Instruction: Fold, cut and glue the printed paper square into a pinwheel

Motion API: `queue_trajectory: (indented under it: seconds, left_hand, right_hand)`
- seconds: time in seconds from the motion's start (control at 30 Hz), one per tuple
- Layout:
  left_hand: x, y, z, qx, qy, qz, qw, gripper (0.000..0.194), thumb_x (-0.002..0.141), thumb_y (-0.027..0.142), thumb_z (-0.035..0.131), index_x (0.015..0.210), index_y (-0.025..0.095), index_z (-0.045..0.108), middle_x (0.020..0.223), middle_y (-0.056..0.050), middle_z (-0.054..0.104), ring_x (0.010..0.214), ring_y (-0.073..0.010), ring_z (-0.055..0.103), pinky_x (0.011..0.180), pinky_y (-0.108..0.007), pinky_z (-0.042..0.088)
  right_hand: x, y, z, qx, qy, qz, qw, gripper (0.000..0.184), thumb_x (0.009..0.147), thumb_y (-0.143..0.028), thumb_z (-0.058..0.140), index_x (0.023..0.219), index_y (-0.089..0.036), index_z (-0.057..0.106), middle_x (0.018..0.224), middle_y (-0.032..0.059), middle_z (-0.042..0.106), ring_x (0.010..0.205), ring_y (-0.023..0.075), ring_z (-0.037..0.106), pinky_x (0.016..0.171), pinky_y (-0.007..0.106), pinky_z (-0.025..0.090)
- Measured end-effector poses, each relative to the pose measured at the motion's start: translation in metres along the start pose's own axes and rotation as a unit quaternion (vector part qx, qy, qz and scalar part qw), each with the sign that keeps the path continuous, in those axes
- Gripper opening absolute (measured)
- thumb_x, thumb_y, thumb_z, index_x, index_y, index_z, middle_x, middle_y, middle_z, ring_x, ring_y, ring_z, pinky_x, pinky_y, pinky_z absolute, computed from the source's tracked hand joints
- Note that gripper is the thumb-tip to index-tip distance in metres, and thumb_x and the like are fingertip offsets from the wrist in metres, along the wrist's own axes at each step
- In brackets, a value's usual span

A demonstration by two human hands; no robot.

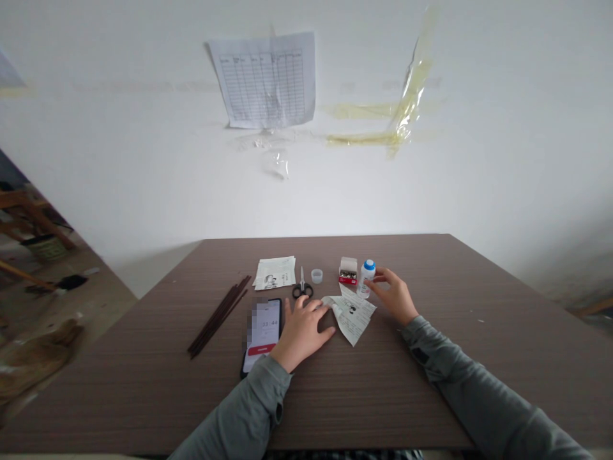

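Observation:
My right hand point(393, 295) has its fingers around the side of a small white bottle point(364, 285) with a blue cap, which is upright. My left hand point(305, 329) is spread low over the table, its fingertips at the left end of a printed paper piece point(353, 314) that looks creased and pointed. Whether those fingers press on the paper is hard to tell. Just beyond the left hand lie black-handled scissors point(302, 289). A red box point(347, 273) with small metallic pieces inside stands open left of the bottle.
A phone point(263, 332) showing a timer lies left of my left hand. Dark thin sticks point(219, 317) rest further left. A stack of printed papers point(275, 273) and a small translucent cup point(317, 276) sit toward the back. The table point(383, 396) meets a white wall behind.

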State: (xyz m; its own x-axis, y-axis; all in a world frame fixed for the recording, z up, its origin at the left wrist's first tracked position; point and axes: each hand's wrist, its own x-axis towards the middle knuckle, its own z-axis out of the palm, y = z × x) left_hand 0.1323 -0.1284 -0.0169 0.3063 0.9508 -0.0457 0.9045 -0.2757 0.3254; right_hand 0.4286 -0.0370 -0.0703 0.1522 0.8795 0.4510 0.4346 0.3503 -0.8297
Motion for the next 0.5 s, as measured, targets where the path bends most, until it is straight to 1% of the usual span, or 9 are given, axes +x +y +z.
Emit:
queue_trajectory:
  seconds: [0.1, 0.23, 0.33, 0.5]
  left_hand:
    - [-0.001, 0.002, -0.002, -0.001, -0.001, -0.002, 1.0, 0.054, 0.118, 0.04, 0.089, 0.172, 0.033, 0.089, 0.189, -0.013, 0.078, 0.189, -0.0578, 0.052, 0.157, -0.099, 0.026]
    - [-0.001, 0.002, -0.003, 0.001, -0.007, -0.006, 1.0, 0.054, 0.119, 0.04, 0.087, 0.173, 0.033, 0.088, 0.19, -0.012, 0.077, 0.19, -0.0573, 0.051, 0.157, -0.098, 0.026]
    - [-0.001, 0.001, -0.001, 0.002, -0.005, -0.006, 1.0, 0.054, 0.119, 0.039, 0.087, 0.173, 0.033, 0.088, 0.191, -0.012, 0.077, 0.19, -0.0567, 0.05, 0.158, -0.097, 0.025]
    - [0.001, -0.004, 0.004, 0.007, 0.007, 0.003, 1.0, 0.051, 0.119, 0.041, 0.088, 0.17, 0.035, 0.09, 0.187, -0.013, 0.079, 0.188, -0.0558, 0.053, 0.157, -0.098, 0.027]
  right_hand:
    - [-0.001, -0.001, 0.002, 0.013, 0.007, 0.0, 1.0, 0.054, 0.086, -0.078, 0.093, 0.106, -0.028, 0.086, 0.11, 0.015, 0.097, 0.099, 0.0424, 0.095, 0.105, 0.061, 0.075]
    - [-0.003, -0.002, 0.004, 0.02, 0.017, -0.004, 1.0, 0.051, 0.085, -0.074, 0.094, 0.106, -0.028, 0.088, 0.107, 0.0143, 0.098, 0.097, 0.0418, 0.095, 0.105, 0.06, 0.075]
    - [-0.003, -0.003, 0.006, 0.03, 0.027, -0.002, 0.999, 0.053, 0.084, -0.075, 0.096, 0.106, -0.028, 0.089, 0.106, 0.0139, 0.098, 0.096, 0.0416, 0.096, 0.105, 0.061, 0.076]
    - [0.0, -0.007, 0.011, 0.058, 0.029, 0.01, 0.998, 0.057, 0.082, -0.077, 0.1, 0.109, -0.028, 0.091, 0.108, 0.0141, 0.1, 0.101, 0.0424, 0.097, 0.103, 0.061, 0.078]
